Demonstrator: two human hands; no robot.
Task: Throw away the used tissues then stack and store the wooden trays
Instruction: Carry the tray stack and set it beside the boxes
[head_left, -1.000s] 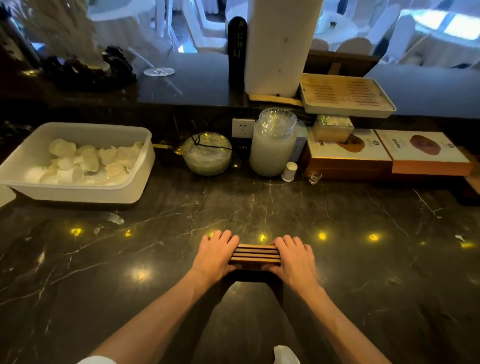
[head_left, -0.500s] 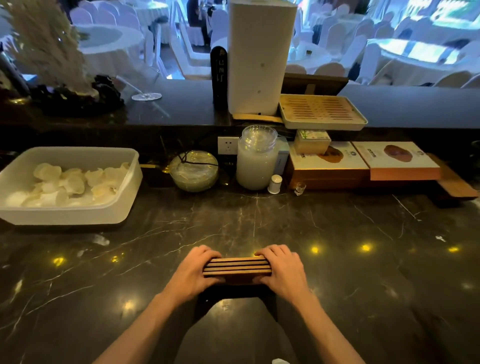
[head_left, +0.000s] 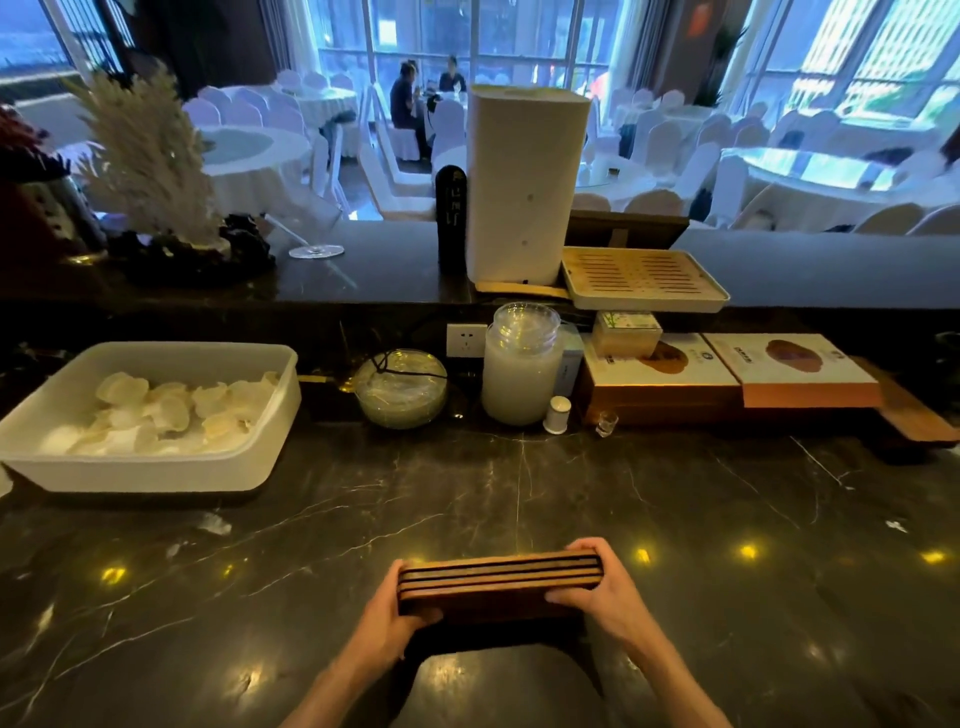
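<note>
Both hands grip the trays (head_left: 500, 574) by their ends, left hand (head_left: 397, 618) and right hand (head_left: 605, 597) clamped around a stack near the counter's (head_left: 727, 545) front edge. Whether it rests there or is lifted, I cannot tell. Four layers show, though that count is uncertain. To store them cleanly, keep even pressure and edges flush. No tissues visible.
</note>
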